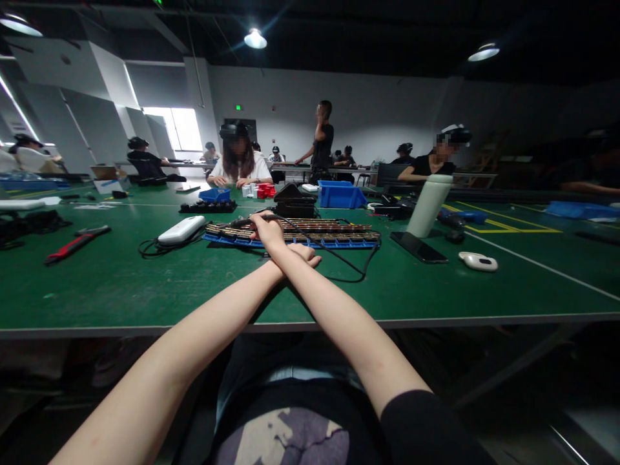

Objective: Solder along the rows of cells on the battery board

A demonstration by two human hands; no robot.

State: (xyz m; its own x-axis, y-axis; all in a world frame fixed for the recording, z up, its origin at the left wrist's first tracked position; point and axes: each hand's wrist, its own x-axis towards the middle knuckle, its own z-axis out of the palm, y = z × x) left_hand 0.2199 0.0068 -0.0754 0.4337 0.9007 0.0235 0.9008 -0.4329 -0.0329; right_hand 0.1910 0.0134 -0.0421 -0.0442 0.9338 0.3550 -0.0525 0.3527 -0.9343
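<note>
Head view: over the crosswise tray [349, 244], the right hand [269, 234] clamped fingers round a black tool [242, 223]; the nearside left hand's [304, 252] were unclear.

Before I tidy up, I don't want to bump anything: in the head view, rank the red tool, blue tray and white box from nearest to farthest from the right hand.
From the right hand:
1. Blue tray: right at the hand, below it.
2. White box: to the left of the tray.
3. Red tool: farther left, past the white box.
</note>
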